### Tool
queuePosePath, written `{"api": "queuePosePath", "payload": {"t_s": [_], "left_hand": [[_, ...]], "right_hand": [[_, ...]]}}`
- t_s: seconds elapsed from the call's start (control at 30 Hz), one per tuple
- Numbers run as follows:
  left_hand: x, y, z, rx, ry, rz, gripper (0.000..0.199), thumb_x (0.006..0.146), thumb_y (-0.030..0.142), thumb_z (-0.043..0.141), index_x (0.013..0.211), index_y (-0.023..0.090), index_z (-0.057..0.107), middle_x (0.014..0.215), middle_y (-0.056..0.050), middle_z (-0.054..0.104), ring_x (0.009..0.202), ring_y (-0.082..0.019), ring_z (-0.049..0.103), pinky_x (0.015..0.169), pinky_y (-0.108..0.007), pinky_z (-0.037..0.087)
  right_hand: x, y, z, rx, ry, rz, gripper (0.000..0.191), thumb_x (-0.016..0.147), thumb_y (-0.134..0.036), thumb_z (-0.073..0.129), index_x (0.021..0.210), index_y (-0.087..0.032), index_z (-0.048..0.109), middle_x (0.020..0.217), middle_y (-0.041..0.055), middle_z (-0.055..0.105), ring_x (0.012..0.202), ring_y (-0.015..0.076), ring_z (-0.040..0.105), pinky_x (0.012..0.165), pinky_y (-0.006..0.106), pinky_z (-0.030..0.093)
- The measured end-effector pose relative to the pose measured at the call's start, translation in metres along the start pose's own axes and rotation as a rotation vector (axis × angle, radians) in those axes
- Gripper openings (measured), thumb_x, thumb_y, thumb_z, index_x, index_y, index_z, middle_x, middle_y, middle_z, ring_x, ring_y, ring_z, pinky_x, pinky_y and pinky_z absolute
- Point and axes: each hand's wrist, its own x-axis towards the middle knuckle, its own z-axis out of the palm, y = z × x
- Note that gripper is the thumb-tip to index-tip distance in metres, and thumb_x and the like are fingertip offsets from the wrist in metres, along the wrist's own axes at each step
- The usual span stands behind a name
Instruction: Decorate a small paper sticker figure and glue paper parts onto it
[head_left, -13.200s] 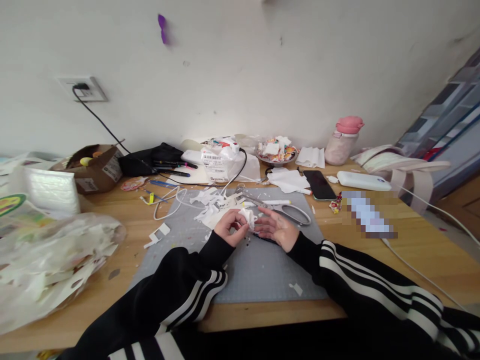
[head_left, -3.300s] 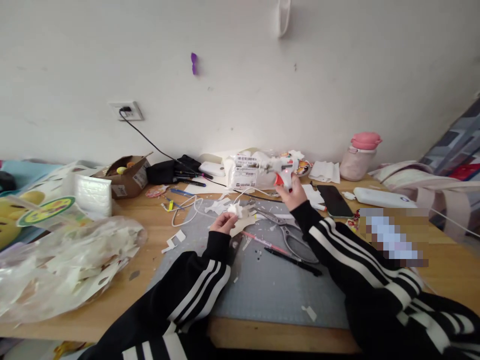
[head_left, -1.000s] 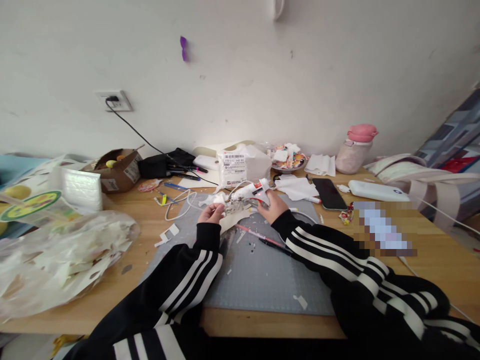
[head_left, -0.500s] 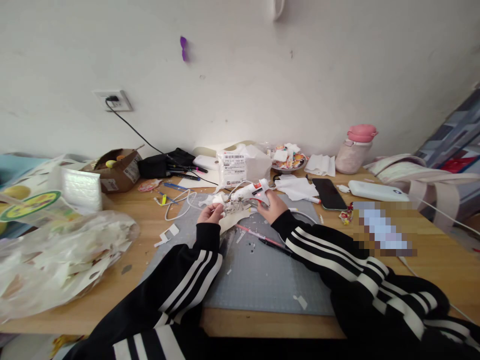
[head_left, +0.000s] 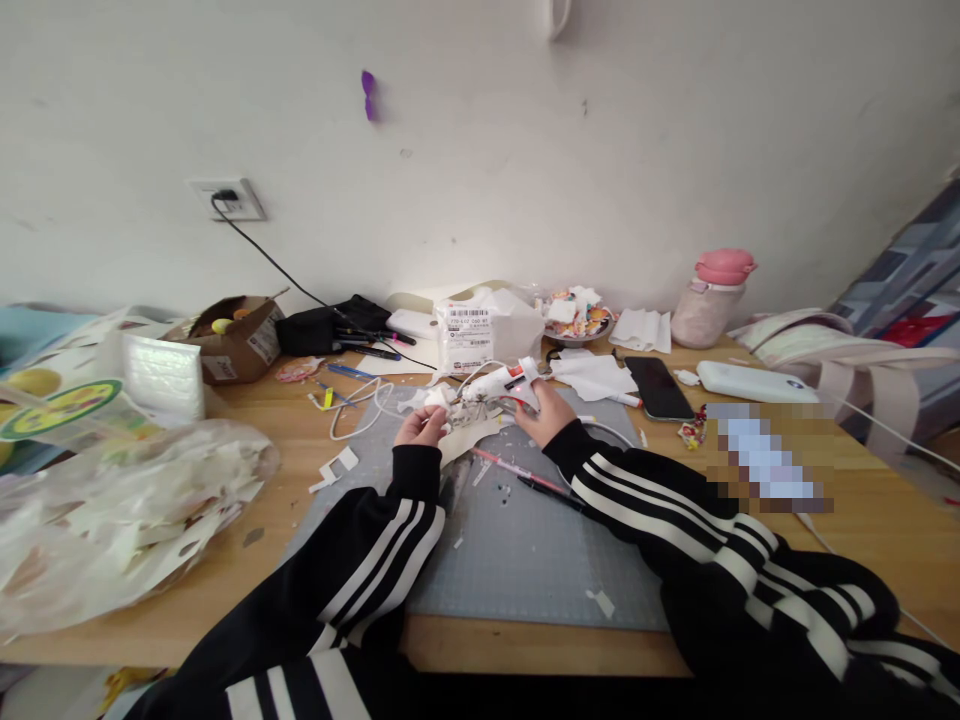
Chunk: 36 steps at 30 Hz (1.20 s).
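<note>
My right hand (head_left: 546,412) is wrapped round the handle of a white glue gun (head_left: 499,383) with red parts, its nozzle pointing left. My left hand (head_left: 421,427) pinches a small white piece (head_left: 441,396) close to the nozzle. Whether the nozzle touches that piece is too small to tell. Under and between the hands lie a cream paper sheet (head_left: 469,436) and small scraps, on a grey cutting mat (head_left: 525,560). A pink pen (head_left: 501,464) and a black pen (head_left: 551,491) rest on the mat just below my right hand.
Behind the hands stand a white labelled packet (head_left: 469,335) and a bowl of scraps (head_left: 577,338). At left are a plastic bag (head_left: 135,510), a lidded cup (head_left: 67,410) and a cardboard box (head_left: 236,345). A phone (head_left: 658,388), white case (head_left: 754,382) and pink-capped bottle (head_left: 709,300) sit right.
</note>
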Motion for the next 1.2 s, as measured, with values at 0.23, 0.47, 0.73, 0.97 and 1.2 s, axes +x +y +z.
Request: {"api": "queuePosePath", "payload": {"t_s": [0.23,0.47,0.73,0.97,1.2], "left_hand": [[0.0000,0.0001,0.0005,-0.022,0.009,-0.007,0.034,0.046,0.036,0.077,0.066,0.016,0.057,0.058,0.003,0.060,0.053,-0.009,0.053,0.055,-0.021,0.042],[0.0007,-0.0006,-0.0006,-0.023,0.009,-0.014,0.032,0.048,0.036,0.074,0.066,0.016,0.057,0.058,0.003,0.059,0.054,-0.009,0.054,0.056,-0.021,0.041],[0.0005,-0.0002,-0.0005,-0.025,0.010,-0.016,0.032,0.048,0.035,0.074,0.067,0.017,0.057,0.059,0.003,0.059,0.055,-0.010,0.054,0.056,-0.021,0.042],[-0.0009,0.0014,0.0003,-0.035,0.003,-0.019,0.030,0.048,0.033,0.075,0.066,0.017,0.057,0.058,0.003,0.060,0.054,-0.009,0.054,0.055,-0.020,0.041],[-0.0015,0.0020,0.0004,-0.007,-0.015,-0.016,0.029,0.047,0.031,0.075,0.065,0.016,0.057,0.056,0.004,0.059,0.053,-0.008,0.052,0.053,-0.020,0.039]], "right_hand": [[0.0005,0.0003,0.0003,-0.006,-0.004,-0.002,0.030,0.072,-0.020,0.055,0.102,-0.017,0.055,0.097,0.0088,0.066,0.091,0.0241,0.062,0.080,0.034,0.049],[0.0004,-0.0009,-0.0007,-0.004,-0.007,-0.014,0.034,0.072,-0.020,0.055,0.106,-0.016,0.054,0.100,0.0095,0.066,0.092,0.0244,0.062,0.079,0.034,0.049],[0.0005,-0.0012,0.0001,-0.009,-0.007,-0.011,0.034,0.073,-0.021,0.056,0.106,-0.016,0.055,0.097,0.0093,0.066,0.088,0.0242,0.063,0.075,0.033,0.050],[-0.0006,-0.0001,0.0015,-0.011,0.008,0.001,0.032,0.073,-0.022,0.055,0.105,-0.016,0.055,0.094,0.0088,0.067,0.084,0.0236,0.063,0.071,0.032,0.050],[-0.0005,0.0003,0.0016,-0.013,0.023,-0.002,0.033,0.072,-0.020,0.054,0.105,-0.017,0.054,0.089,0.0075,0.066,0.078,0.0223,0.063,0.067,0.031,0.050]]}}
